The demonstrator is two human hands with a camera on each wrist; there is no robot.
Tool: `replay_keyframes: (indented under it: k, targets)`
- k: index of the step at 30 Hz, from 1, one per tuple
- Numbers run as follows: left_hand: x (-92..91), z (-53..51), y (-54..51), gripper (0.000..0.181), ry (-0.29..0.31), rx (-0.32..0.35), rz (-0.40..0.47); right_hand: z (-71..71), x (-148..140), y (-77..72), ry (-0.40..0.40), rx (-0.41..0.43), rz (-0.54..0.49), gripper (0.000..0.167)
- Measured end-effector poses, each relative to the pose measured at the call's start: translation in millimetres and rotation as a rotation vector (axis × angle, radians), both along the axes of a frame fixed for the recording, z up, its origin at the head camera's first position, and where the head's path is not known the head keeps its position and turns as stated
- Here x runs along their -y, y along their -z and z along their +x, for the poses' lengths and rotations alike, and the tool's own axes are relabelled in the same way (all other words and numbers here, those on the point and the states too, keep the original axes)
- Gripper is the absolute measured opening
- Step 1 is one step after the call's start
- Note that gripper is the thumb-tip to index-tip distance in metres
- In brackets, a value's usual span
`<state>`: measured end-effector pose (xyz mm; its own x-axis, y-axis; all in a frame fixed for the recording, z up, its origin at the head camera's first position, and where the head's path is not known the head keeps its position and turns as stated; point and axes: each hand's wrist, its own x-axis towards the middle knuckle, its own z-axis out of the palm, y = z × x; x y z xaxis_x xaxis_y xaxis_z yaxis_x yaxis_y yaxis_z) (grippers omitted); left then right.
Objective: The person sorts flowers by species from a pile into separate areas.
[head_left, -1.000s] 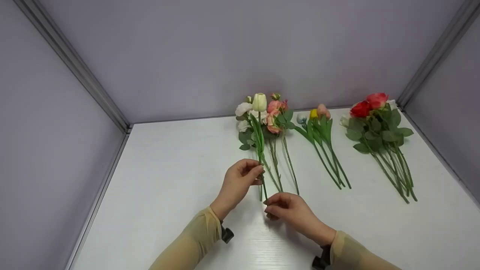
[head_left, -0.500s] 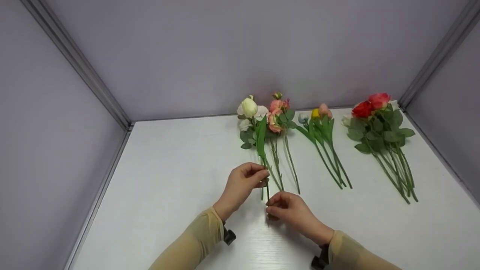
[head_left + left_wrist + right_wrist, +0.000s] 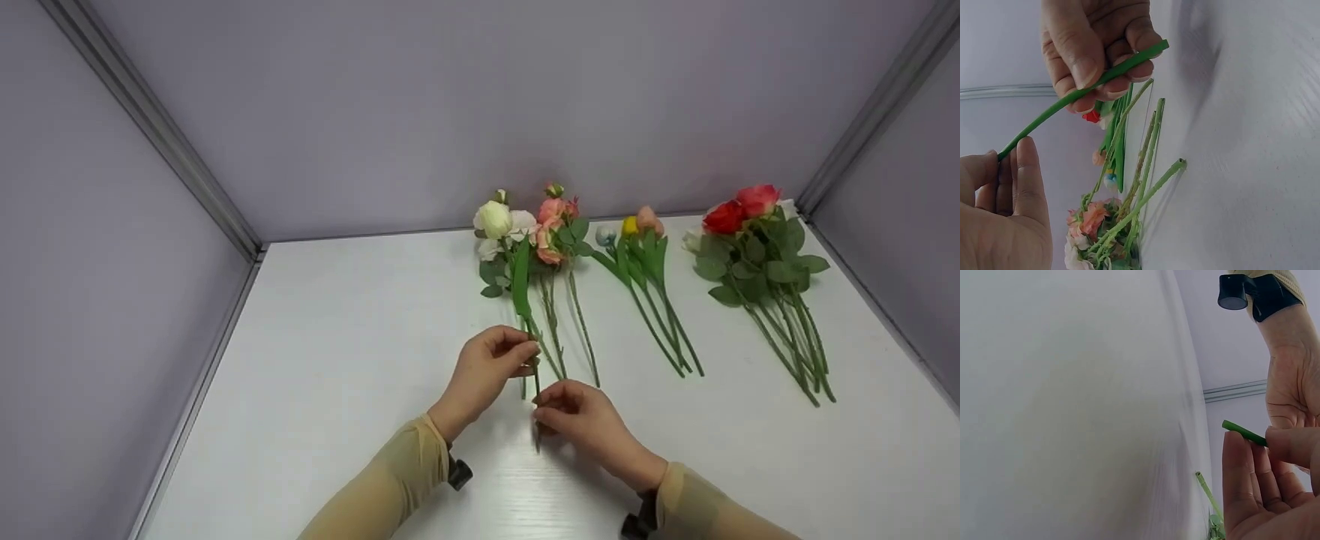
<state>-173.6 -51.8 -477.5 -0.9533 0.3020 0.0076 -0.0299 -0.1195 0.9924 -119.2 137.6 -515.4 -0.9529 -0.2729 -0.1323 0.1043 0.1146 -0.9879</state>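
Observation:
A white tulip (image 3: 496,220) with a long green leaf (image 3: 521,281) is held by its stem above the table, its head over the white blooms behind it. My left hand (image 3: 487,369) pinches the stem partway down, below the leaf. Lower down, thumb and fingers of my right hand (image 3: 589,424) pinch the same stem close to its cut end. In the left wrist view the green stem (image 3: 1039,121) runs slightly bent between both hands. The right wrist view shows the stem's end (image 3: 1235,429) sticking out past my right fingers.
Behind the tulip lie white flowers (image 3: 523,223) and pink flowers (image 3: 551,225) with their stems toward me. Farther right are a few tulips (image 3: 649,259), then a bunch of red roses (image 3: 739,214). Walls bound the white table (image 3: 337,337) at the back and sides.
The tulip's head has dropped and shifted slightly left, and its leaf has turned broadside. My left hand has moved a little right and down; the right hand stays nearly in place, still pinching the stem.

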Motion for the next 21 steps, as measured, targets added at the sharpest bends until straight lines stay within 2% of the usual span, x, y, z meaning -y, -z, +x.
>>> replay_keyframes:
  k: [6, 10, 12, 14, 16, 17, 19, 21]
  targets:
    - [-3.1, 0.2, 0.8, 0.018, 0.008, 0.002, 0.0, -2.2, -1.0, -3.4, 0.079, -0.004, -0.03, 0.026]
    - [-6.8, -0.6, -1.8, 0.024, 0.024, -0.021, -0.019, -4.6, -6.0, -2.8, 0.112, -0.027, -0.017, 0.023]
    - [-8.0, 0.1, -3.5, 0.03, 0.048, -0.05, -0.068, -7.2, -12.5, -3.7, 0.126, -0.039, -0.002, 0.022]
    - [-8.4, 2.2, -4.8, 0.037, 0.084, -0.103, -0.166, -10.9, -22.0, -5.9, 0.142, -0.045, 0.017, 0.023]
    - [-8.7, 5.2, -4.1, 0.044, 0.134, -0.19, -0.311, -16.2, -35.4, -8.7, 0.167, -0.037, 0.032, 0.027]
    - [-8.8, 7.2, -3.5, 0.047, 0.161, -0.253, -0.406, -19.3, -43.3, -10.4, 0.182, -0.037, 0.048, 0.028]
    - [-9.4, 11.2, -1.3, 0.052, 0.222, -0.419, -0.615, -26.0, -61.0, -14.3, 0.216, -0.039, 0.087, 0.031]
    - [-11.4, 15.2, 1.4, 0.056, 0.289, -0.624, -0.823, -34.2, -81.2, -18.9, 0.246, -0.048, 0.152, 0.033]
